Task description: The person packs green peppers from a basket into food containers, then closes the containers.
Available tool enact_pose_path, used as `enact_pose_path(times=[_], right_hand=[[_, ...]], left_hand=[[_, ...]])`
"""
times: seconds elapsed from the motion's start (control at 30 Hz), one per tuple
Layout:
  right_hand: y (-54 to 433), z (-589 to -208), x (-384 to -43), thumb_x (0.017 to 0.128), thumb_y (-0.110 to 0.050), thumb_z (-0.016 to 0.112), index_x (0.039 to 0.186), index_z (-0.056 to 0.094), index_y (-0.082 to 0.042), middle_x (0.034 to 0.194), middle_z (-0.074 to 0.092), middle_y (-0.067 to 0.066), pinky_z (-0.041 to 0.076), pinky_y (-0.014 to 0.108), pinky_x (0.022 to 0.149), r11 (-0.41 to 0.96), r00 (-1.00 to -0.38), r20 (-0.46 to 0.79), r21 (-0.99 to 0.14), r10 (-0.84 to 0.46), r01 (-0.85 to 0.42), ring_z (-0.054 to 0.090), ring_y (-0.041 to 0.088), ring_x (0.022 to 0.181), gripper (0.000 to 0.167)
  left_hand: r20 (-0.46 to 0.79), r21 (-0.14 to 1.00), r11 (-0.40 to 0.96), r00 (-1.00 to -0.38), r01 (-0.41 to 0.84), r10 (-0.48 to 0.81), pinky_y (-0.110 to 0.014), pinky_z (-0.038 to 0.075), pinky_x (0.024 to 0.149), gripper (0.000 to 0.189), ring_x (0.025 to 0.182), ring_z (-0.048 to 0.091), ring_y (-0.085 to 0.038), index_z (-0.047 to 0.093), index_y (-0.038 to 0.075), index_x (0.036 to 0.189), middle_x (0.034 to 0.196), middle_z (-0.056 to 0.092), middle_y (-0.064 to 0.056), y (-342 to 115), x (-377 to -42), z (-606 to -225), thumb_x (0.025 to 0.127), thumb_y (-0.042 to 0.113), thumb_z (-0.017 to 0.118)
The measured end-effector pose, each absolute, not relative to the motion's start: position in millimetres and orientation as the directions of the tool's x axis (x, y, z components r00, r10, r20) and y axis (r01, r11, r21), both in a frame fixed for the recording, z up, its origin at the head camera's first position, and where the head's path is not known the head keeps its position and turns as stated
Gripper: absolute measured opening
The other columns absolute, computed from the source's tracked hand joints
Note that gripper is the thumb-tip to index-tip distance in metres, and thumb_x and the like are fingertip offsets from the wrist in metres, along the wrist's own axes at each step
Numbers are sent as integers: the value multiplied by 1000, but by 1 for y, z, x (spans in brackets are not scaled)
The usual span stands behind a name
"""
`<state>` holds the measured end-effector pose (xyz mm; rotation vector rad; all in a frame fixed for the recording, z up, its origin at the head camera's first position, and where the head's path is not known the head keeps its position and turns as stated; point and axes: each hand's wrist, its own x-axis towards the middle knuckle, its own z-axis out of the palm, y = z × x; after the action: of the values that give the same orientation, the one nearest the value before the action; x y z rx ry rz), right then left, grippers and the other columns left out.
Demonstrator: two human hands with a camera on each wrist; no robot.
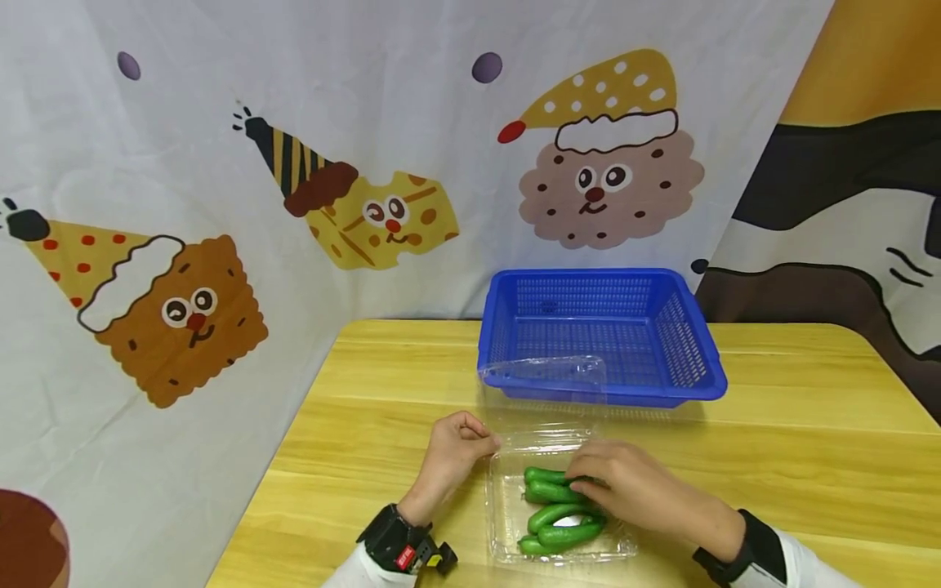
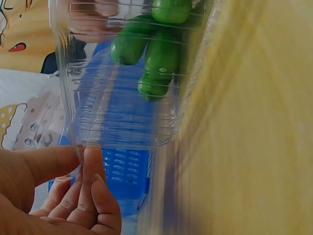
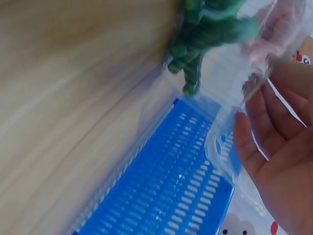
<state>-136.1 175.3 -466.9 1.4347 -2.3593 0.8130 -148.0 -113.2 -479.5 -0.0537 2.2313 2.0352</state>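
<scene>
A clear plastic clamshell box [image 1: 500,531] lies on the table with its lid [image 1: 544,416] raised at the back. Several small green cucumbers [image 1: 559,535] lie crosswise inside it. At the box's back left corner, my left hand [image 1: 459,445] pinches the rim between thumb and fingers; the left wrist view shows this grip on the clear edge [image 2: 73,132]. My right hand [image 1: 625,486] reaches over the right side of the box, its fingertips above the right ends of the upper cucumbers. In the right wrist view, the right hand's loosely bent fingers [image 3: 249,142] are at the box's rim.
Behind the box stands a blue perforated plastic basket [image 1: 603,392], which the raised lid overlaps in the head view. The wooden table [image 1: 353,474] backs onto a cloth [image 1: 404,90] printed with cartoon figures.
</scene>
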Motion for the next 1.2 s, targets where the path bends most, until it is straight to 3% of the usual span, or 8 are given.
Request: enact_pose_path(times=[0.3, 0.47, 0.57, 0.77, 1.03, 1.2], right_hand=[[191, -452, -143, 85, 0, 82, 110, 77, -13, 106, 74, -1, 56, 20, 85, 413, -533, 634, -345, -559, -843, 70, 12, 92, 29], [199, -440, -154, 75, 11, 82, 108, 76, -8, 103, 73, 4, 54, 15, 79, 398, -582, 709, -438, -398, -806, 67, 12, 86, 38], [207, -430, -163, 74, 14, 82, 106, 76, -3, 101, 73, 8, 53, 15, 75, 444, -613, 726, -459, -311, -769, 65, 10, 84, 37], [222, -415, -176, 75, 21, 79, 112, 76, 4, 106, 72, 11, 49, 11, 69, 547, -617, 765, -442, -184, -711, 59, 5, 80, 41], [232, -409, -185, 87, 11, 77, 119, 76, 1, 107, 72, 8, 45, 11, 65, 605, -710, 679, -489, -188, -628, 53, 4, 75, 33], [232, -409, -185, 89, 8, 77, 110, 79, -3, 103, 73, 3, 44, 13, 61, 624, -723, 653, -472, -227, -622, 54, 4, 73, 24]], left_hand=[[-87, 984, 161, -994, -74, 70, -36, 62, 72, 23, 74, 72, -17, 65, -4, 94, 85, 76, -13, -111, -151, -481, 81, -3, 84], [-81, 985, 159, -994, -68, 79, -38, 62, 72, 23, 75, 73, -19, 66, -4, 95, 86, 76, -14, -106, -152, -479, 81, -3, 84], [-77, 987, 147, -993, -64, 85, -39, 63, 71, 23, 73, 73, -19, 66, -4, 94, 86, 76, -14, -101, -154, -479, 81, -4, 84], [-46, 988, 155, -993, -29, 109, -32, 63, 69, 21, 73, 72, -17, 65, -5, 94, 85, 76, -14, -91, -160, -481, 82, -5, 83], [-38, 990, 136, -995, -24, 96, -36, 63, 68, 22, 73, 72, -19, 65, -6, 96, 86, 75, -16, -82, -164, -482, 82, -5, 83], [-27, 991, 130, -996, -16, 86, -33, 62, 66, 22, 73, 72, -19, 66, -7, 97, 86, 75, -18, -77, -164, -482, 82, -7, 82]])
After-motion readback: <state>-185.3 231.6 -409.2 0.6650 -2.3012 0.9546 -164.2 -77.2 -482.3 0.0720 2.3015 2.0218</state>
